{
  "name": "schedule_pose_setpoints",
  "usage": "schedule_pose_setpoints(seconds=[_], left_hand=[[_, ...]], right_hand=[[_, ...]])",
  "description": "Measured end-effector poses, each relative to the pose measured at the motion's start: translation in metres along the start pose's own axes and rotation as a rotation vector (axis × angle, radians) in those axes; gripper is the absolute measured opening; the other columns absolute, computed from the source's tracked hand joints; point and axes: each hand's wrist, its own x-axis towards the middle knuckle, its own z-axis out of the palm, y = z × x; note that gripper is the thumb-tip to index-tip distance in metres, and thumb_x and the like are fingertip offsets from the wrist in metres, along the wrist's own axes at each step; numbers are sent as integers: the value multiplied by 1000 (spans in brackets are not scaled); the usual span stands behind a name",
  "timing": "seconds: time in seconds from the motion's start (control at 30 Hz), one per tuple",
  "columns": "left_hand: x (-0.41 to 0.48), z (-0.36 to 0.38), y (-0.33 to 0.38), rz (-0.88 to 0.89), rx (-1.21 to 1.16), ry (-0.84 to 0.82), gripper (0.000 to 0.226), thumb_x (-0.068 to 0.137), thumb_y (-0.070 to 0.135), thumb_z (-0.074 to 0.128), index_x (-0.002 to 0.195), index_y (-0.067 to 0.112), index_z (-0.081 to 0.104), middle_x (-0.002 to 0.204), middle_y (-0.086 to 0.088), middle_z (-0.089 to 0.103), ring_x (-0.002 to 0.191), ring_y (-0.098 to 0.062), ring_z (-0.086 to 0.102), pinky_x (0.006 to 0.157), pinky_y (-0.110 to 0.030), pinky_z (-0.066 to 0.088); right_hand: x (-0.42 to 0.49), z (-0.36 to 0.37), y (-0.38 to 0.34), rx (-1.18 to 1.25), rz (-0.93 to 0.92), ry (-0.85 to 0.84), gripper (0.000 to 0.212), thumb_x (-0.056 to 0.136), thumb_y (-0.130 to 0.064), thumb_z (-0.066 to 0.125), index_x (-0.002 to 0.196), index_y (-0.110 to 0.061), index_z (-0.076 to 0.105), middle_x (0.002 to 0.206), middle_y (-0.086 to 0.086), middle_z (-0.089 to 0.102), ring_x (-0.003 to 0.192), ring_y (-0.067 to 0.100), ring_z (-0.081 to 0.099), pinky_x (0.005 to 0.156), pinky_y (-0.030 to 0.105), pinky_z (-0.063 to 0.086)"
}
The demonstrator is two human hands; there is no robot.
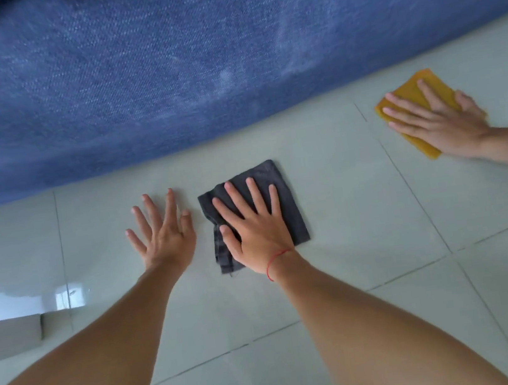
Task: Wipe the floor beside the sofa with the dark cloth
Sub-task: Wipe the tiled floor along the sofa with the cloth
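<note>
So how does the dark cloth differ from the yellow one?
The dark cloth is charcoal and lies mid-floor under the right hand; the yellow cloth lies far right, nearer the sofa, under a second person's hand. Both are folded flat on the tiles, pressed by an open palm.

Both forearms are bare, with no sleeves in view. The right wrist wears a thin red string [272,260] (a single loop). The left hand [161,231] and right hand [252,222] carry no rings.
</note>
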Motion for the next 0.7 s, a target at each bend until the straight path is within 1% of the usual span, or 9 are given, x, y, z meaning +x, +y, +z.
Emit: schedule_pose_setpoints(seconds=[0.07,0.13,0.2,0.27,0.33,0.43,0.53,0.6,0.7], left_hand=[[-2,3,-4,10,24,-70,57,99,49,16,151,44,-6,161,2,-22,148,-20,-21,119,-48,-12],[-3,6,-7,18,30,-84,57,99,50,17,150,45,-8,161,3,-24,148,-20,-22,119,-47,-13],[-5,7,-7,18,20,-84,57,99,50,17,150,46,-8,160,3,-23,148,-20,-22,118,-46,-14],[-4,6,-7,21,22,-82,57,99,50,17,150,46,-8,160,3,-24,148,-20,-23,118,-46,-15],[-3,6,-8,23,25,-82,57,99,50,16,150,46,-9,160,3,-24,148,-20,-23,117,-46,-16],[-2,10,-9,24,24,-63,56,99,49,16,150,45,-9,160,3,-24,148,-20,-23,117,-47,-16],[-1,12,-7,28,26,-52,57,99,48,16,150,45,-9,160,3,-25,148,-21,-23,116,-48,-16],[0,13,-8,25,20,-55,56,100,47,16,150,44,-9,160,2,-25,148,-21,-24,116,-48,-17],[1,9,-9,33,-24,-80,55,101,43,16,151,44,-8,160,3,-24,148,-19,-23,116,-47,-16]], right_hand=[[-17,1,6,9,-61,-9,48,92,-41,39,139,-33,48,153,-4,41,143,33,32,114,58,15],[-30,-3,28,-2,-126,-11,48,92,-38,39,138,-32,49,152,-5,42,142,28,36,114,53,18],[-42,-8,58,-42,-94,3,49,91,-36,39,139,-32,49,151,-5,43,141,25,39,113,48,21],[-52,-15,86,-68,70,18,51,91,-37,34,140,-31,47,151,-4,42,140,25,40,113,46,20],[-55,-22,102,-70,240,19,54,92,-39,27,143,-31,42,155,-4,37,144,24,33,115,46,17],[-30,-25,100,-25,454,18,53,96,-41,22,149,-35,27,161,-8,19,150,21,14,119,53,9],[9,-23,78,38,628,27,53,99,-41,24,151,-37,16,163,-8,5,151,27,-3,117,60,-3],[30,-20,58,55,620,21,53,99,-42,24,151,-37,16,163,-6,3,150,31,-6,115,63,-6],[49,-11,23,34,453,-9,52,98,-42,28,149,-37,23,163,-3,10,150,33,2,114,64,-3]])
